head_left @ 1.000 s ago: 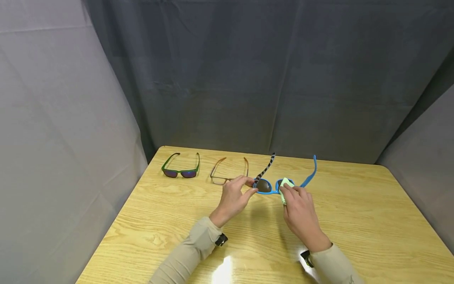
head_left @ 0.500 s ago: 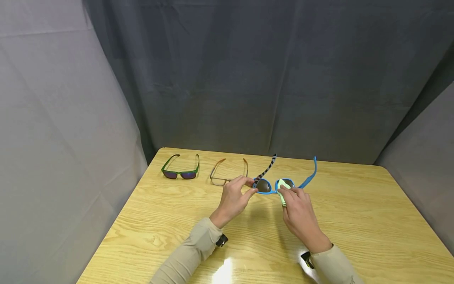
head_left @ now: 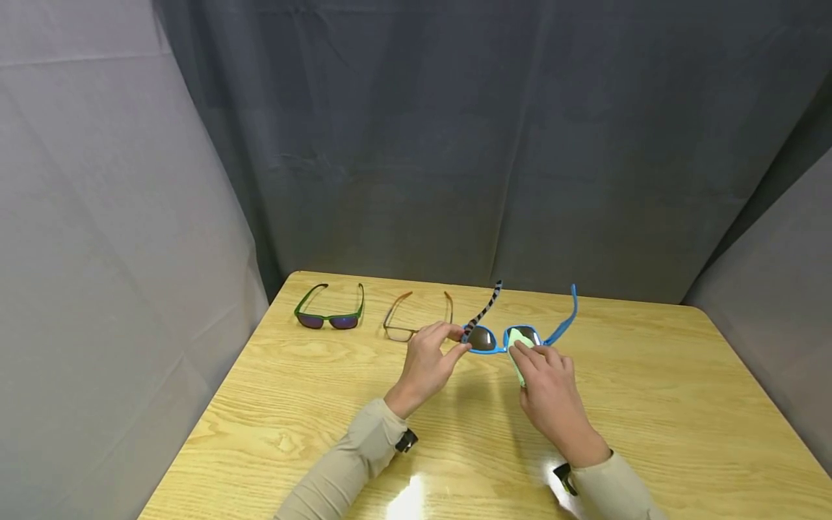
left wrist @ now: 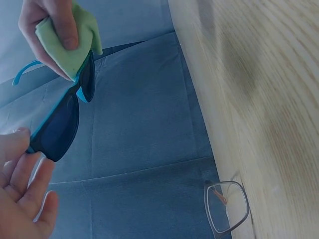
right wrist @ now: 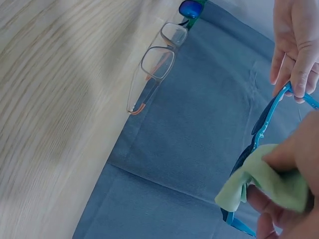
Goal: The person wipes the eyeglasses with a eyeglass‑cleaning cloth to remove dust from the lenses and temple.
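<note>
Blue-framed sunglasses [head_left: 482, 339] with dark lenses are held up above the table, both temples unfolded; the left temple is striped black and grey. My left hand [head_left: 425, 365] pinches them by the left end of the frame, near the hinge. In my right hand [head_left: 552, 397] a light green cloth [head_left: 518, 339] is gripped, folded over the right lens. The left wrist view shows the cloth [left wrist: 65, 47] with the thumb on it, covering that lens in part. From the right wrist, the cloth [right wrist: 264, 177] wraps both faces of the lens between thumb and fingers.
Eyeglasses [head_left: 399, 334] with clear lenses and orange temple tips lie on the wooden table [head_left: 292, 404], partly behind my left hand. Green-framed sunglasses [head_left: 328, 320] with bluish lenses sit farther left. A dark grey curtain [head_left: 416, 144] hangs behind the table's far edge.
The cloth has shifted slightly inward and down on the right lens, so more of the lens's outer part shows. My left hand keeps its grip, and the sunglasses have barely moved.
</note>
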`<state>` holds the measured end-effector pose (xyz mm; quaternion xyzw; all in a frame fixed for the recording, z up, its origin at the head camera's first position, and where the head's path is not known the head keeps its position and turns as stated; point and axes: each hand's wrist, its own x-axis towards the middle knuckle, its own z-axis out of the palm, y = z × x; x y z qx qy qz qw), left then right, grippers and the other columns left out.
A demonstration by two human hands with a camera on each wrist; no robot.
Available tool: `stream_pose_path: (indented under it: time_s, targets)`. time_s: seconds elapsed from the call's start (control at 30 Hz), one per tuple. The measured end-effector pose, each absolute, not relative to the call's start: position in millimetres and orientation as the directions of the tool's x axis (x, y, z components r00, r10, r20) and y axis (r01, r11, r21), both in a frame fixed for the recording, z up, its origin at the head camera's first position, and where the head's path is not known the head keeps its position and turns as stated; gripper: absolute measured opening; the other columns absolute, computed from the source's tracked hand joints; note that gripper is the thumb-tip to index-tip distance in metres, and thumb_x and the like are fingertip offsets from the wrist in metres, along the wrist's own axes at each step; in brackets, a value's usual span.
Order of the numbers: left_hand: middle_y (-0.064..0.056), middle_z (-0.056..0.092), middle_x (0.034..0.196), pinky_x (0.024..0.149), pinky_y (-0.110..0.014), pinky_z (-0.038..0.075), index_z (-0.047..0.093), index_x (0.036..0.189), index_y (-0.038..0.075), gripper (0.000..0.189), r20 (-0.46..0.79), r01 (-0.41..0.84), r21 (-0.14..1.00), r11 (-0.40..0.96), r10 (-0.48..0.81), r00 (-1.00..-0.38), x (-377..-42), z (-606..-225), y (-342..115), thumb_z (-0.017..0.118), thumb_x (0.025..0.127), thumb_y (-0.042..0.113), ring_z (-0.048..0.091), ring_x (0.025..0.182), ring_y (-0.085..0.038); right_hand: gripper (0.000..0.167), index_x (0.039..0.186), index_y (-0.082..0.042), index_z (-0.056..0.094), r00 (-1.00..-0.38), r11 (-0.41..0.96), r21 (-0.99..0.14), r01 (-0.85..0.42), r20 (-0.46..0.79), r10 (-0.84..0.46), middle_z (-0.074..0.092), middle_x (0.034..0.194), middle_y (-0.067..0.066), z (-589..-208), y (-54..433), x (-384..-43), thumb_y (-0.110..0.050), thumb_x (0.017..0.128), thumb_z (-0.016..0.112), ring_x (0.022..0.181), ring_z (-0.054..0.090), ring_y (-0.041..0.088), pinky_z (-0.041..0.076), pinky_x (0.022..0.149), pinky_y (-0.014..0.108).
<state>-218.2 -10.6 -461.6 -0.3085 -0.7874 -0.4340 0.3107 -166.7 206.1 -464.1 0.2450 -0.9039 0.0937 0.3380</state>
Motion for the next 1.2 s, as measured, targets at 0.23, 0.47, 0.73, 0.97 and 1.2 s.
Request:
stream_pose_path:
  time_s: [0.23, 0.47, 0.73, 0.97, 1.2]
  targets:
    - [-0.001, 0.067, 0.087, 0.075, -0.027, 0.049, 0.067, 0.095, 0.007, 0.019, 0.751, 0.748, 0.502, 0.434, 0.211, -0.626, -219, -463, -12, 0.076, 0.080, 0.015, 0.063, 0.081, -0.012, 0.054, 0.112, 0.007, 0.061, -0.618, 0.869, 0.051, -0.492, 0.682, -0.391, 0.064, 0.112, 0.021, -465, 208, -169, 0.013, 0.058, 0.059, 0.084, 0.052, 0.036, 0.037, 0.061, 0.043]
    - [-0.001, 0.067, 0.086, 0.071, -0.025, 0.050, 0.067, 0.093, 0.006, 0.018, 0.764, 0.760, 0.482, 0.436, 0.215, -0.608, -219, -464, -11, 0.076, 0.080, 0.014, 0.064, 0.079, -0.012, 0.051, 0.110, 0.009, 0.062, -0.634, 0.895, 0.050, -0.443, 0.688, -0.352, 0.065, 0.110, 0.023, -463, 206, -169, 0.013, 0.059, 0.062, 0.077, 0.050, 0.035, 0.039, 0.057, 0.042]
    - [-0.001, 0.068, 0.086, 0.071, -0.025, 0.050, 0.068, 0.093, 0.006, 0.018, 0.775, 0.775, 0.471, 0.422, 0.222, -0.592, -219, -465, -9, 0.077, 0.079, 0.014, 0.064, 0.079, -0.011, 0.047, 0.108, 0.013, 0.062, -0.628, 0.909, 0.046, -0.415, 0.709, -0.323, 0.064, 0.105, 0.026, -465, 206, -173, 0.015, 0.061, 0.058, 0.076, 0.050, 0.040, 0.043, 0.063, 0.044]
    - [-0.001, 0.069, 0.088, 0.071, -0.027, 0.049, 0.068, 0.094, 0.007, 0.019, 0.772, 0.783, 0.465, 0.414, 0.242, -0.587, -218, -464, -8, 0.077, 0.079, 0.014, 0.064, 0.080, -0.011, 0.043, 0.106, 0.015, 0.060, -0.620, 0.899, 0.033, -0.436, 0.714, -0.327, 0.064, 0.103, 0.028, -464, 206, -176, 0.017, 0.062, 0.056, 0.076, 0.051, 0.041, 0.043, 0.068, 0.044]
    - [-0.001, 0.069, 0.088, 0.068, -0.022, 0.048, 0.068, 0.094, 0.007, 0.019, 0.792, 0.811, 0.425, 0.404, 0.268, -0.548, -217, -464, -9, 0.077, 0.079, 0.015, 0.065, 0.079, -0.010, 0.039, 0.104, 0.014, 0.059, -0.631, 0.897, 0.022, -0.442, 0.703, -0.329, 0.064, 0.102, 0.029, -461, 204, -178, 0.020, 0.065, 0.056, 0.077, 0.053, 0.040, 0.043, 0.070, 0.043]
